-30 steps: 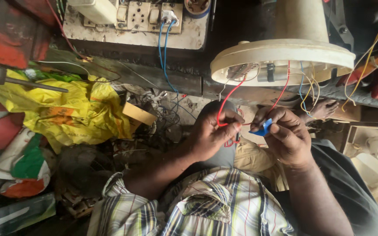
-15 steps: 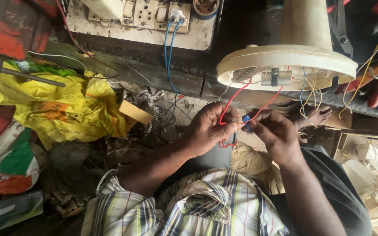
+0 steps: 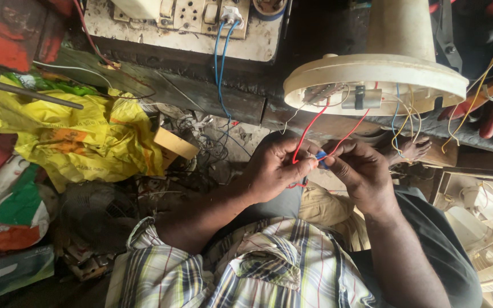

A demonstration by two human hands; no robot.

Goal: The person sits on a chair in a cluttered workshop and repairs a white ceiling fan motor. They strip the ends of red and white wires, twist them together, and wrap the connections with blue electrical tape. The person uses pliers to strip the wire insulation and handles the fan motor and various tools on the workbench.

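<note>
Both hands, left [image 3: 272,168] and right [image 3: 360,174], pinch red wires [image 3: 306,134] at a blue piece [image 3: 321,157]; grip close, steadily.

The round plastic fan base [image 3: 375,80] is cream. Two thin red wires [image 3: 306,131] hang from it, and a thin blue wire [image 3: 396,108] and some yellow wires [image 3: 409,122] hang there too. The little bit [image 3: 321,157] pinched between the fingers is blue. The crumpled plastic bag [image 3: 81,137] is bright yellow with an orange patch. The switch board [image 3: 184,17] is dirty white, with two blue cables [image 3: 219,63] coming out. The shirt sleeve [image 3: 161,268] is checked in white, yellow, grey and red lines.
</note>
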